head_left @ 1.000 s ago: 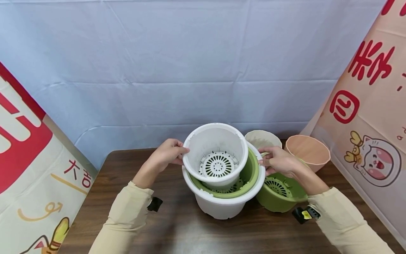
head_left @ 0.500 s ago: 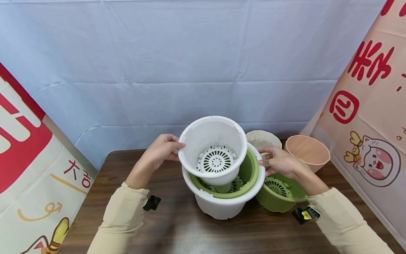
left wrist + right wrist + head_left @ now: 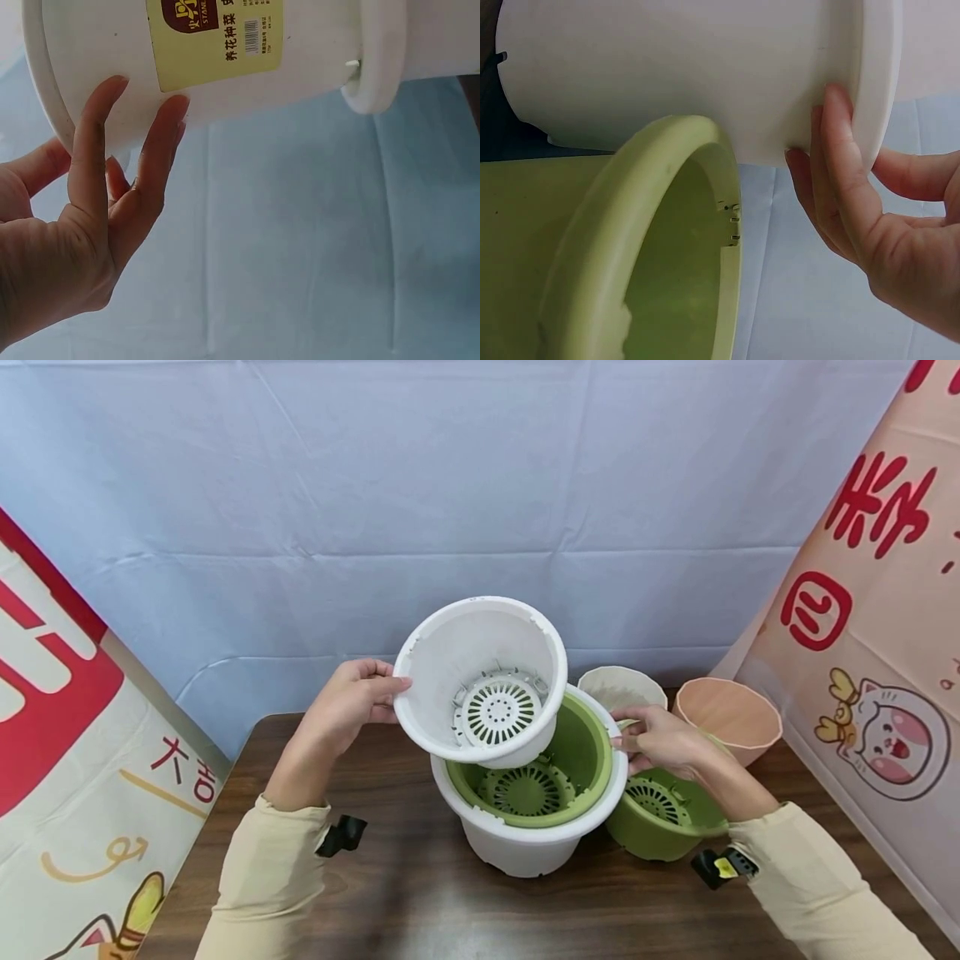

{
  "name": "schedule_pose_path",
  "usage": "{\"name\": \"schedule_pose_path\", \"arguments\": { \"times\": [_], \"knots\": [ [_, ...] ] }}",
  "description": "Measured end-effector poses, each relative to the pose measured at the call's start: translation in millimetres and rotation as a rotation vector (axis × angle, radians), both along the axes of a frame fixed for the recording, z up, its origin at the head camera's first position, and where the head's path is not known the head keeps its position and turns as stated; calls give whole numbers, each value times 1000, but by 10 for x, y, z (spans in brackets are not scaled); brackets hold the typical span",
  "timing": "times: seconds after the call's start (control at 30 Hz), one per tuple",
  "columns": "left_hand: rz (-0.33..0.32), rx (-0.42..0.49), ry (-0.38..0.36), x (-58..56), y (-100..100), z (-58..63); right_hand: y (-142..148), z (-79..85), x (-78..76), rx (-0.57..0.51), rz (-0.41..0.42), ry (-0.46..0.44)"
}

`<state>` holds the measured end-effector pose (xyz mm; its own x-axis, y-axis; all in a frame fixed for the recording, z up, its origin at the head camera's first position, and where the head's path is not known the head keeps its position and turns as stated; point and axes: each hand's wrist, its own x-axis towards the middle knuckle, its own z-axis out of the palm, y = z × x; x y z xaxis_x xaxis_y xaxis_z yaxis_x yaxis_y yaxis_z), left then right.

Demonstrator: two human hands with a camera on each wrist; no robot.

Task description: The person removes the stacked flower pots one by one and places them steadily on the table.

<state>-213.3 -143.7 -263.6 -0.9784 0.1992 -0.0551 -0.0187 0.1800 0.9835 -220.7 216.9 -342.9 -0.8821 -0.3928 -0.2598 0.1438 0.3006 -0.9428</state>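
My left hand (image 3: pixel 347 706) pinches the left rim of a white plastic flower pot (image 3: pixel 480 635), which is tilted toward me above the stack. In the left wrist view this pot's outer wall bears a yellow label (image 3: pixel 217 45), and the fingers (image 3: pixel 91 157) spread against the wall. Below it, a green pot (image 3: pixel 581 752) with a slotted base sits inside a larger white pot (image 3: pixel 517 856) on the table. My right hand (image 3: pixel 660 742) grips the larger pot's right rim; the right wrist view shows its fingers (image 3: pixel 840 172) on the outside wall.
A second green pot (image 3: pixel 652 839) stands right of the stack, under my right forearm. Behind it are a cream pot (image 3: pixel 618 685) and a peach pot (image 3: pixel 727 714). The brown wooden table (image 3: pixel 420 902) meets a pale blue cloth (image 3: pixel 337 527) at the back and printed banners at both sides.
The small white pot has risen out of the green pot and moved up and left with my left hand, baring the green pot's slotted base. My right hand has stayed on the larger pot's rim.
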Motion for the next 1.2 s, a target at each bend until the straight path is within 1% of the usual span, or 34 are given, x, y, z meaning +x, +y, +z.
{"name": "schedule_pose_path", "arguments": {
  "times": [0.2,0.37,0.57,0.73,0.83,0.97,1.1,1.2],
  "knots": [
    [65,-8,10,39,-116,82,1,2,-2,-3,1,0],
    [110,30,30,69,-223,121,7,2,-3,0,-5,-4],
    [152,65,60,106,-353,135,19,-8,-13,3,0,-8],
    [178,127,82,115,-472,168,14,-16,-14,1,-3,-11],
    [201,135,98,118,-540,187,10,-14,-11,2,-5,-9],
    [235,126,106,125,-611,190,9,-9,-6,3,-5,-9],
    [266,146,99,117,-651,175,11,-6,-2,0,-8,-10],
    [287,126,103,112,-675,166,14,-1,1,-2,-6,-10]
  ]
}}
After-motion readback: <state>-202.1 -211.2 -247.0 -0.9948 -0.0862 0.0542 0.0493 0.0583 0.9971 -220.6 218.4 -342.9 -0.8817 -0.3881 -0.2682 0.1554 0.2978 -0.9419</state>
